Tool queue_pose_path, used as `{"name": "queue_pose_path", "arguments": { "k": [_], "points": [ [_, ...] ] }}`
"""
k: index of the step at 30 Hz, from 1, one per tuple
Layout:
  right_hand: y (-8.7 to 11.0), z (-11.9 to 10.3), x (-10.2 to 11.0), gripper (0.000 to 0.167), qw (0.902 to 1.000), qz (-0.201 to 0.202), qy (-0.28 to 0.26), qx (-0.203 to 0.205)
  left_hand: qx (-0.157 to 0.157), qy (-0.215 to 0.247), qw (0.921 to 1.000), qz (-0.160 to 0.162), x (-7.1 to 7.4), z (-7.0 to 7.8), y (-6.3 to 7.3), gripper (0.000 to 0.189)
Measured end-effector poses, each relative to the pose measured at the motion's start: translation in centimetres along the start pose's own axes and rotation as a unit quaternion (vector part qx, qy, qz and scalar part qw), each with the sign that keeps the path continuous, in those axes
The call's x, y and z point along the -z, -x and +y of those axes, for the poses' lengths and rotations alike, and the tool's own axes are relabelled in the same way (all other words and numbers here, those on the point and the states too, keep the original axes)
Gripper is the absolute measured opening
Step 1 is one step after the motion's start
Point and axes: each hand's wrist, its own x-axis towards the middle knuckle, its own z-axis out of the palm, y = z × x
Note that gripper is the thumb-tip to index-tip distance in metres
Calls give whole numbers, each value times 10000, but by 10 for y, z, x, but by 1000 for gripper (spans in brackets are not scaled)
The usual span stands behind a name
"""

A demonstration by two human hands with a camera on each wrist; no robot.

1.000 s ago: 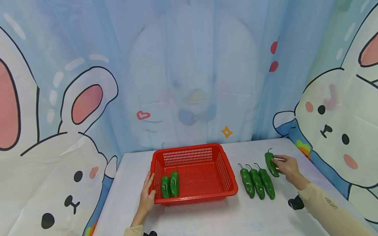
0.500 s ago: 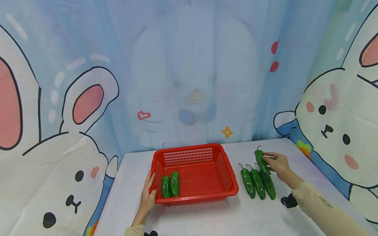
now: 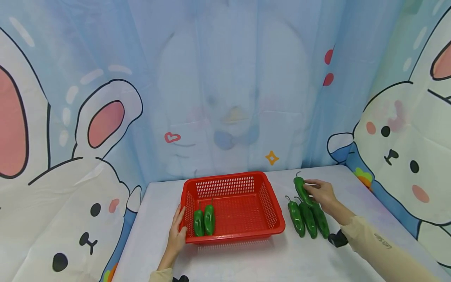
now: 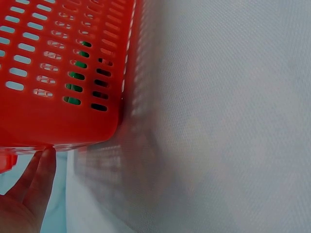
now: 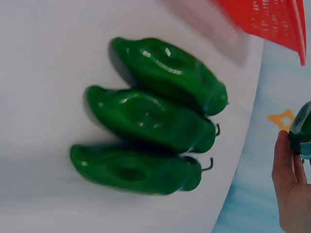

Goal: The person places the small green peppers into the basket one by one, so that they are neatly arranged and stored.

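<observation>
My right hand (image 3: 322,192) pinches a green chili pepper (image 3: 300,187), held stem up above the far ends of a row of three more. That row of green chili peppers (image 5: 150,119) lies side by side on the table, shown whole in the right wrist view. At the right edge there, only part of the held pepper (image 5: 302,128) shows. My left hand (image 3: 176,234) rests against the left side of a red plastic basket (image 3: 232,237), its fingers (image 4: 43,177) straight. Inside the basket, two green chili peppers (image 3: 209,220) lie at the left end.
The white table (image 3: 243,263) runs back to a light blue curtain (image 3: 229,78) printed with cartoon rabbits. The basket stands left of the row of peppers, with a gap between. A dark object (image 3: 338,238) shows beneath the right wrist.
My right hand has moved left with its pepper, from right of the row to over its far ends. My left hand, the basket and the other peppers have stayed put.
</observation>
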Motion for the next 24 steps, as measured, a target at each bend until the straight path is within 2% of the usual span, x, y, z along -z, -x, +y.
{"name": "queue_pose_path", "arguments": {
  "k": [4, 11, 20, 24],
  "points": [
    [8, -13, -7, 52, 9998, -176, -75, 20, -74, 49, 10000, 20, 0, -3, 0, 62],
    [11, -24, -20, 51, 9995, -293, -53, 60, -128, 91, 9999, 8, 0, -3, -1, 62],
    [11, -36, -39, 49, 9978, -467, -444, 161, -179, 66, 9998, -10, 0, -3, -1, 62],
    [14, -43, -51, 49, 9968, -588, -487, 252, -198, 136, 9997, 4, 0, -8, -2, 62]
  ]
}}
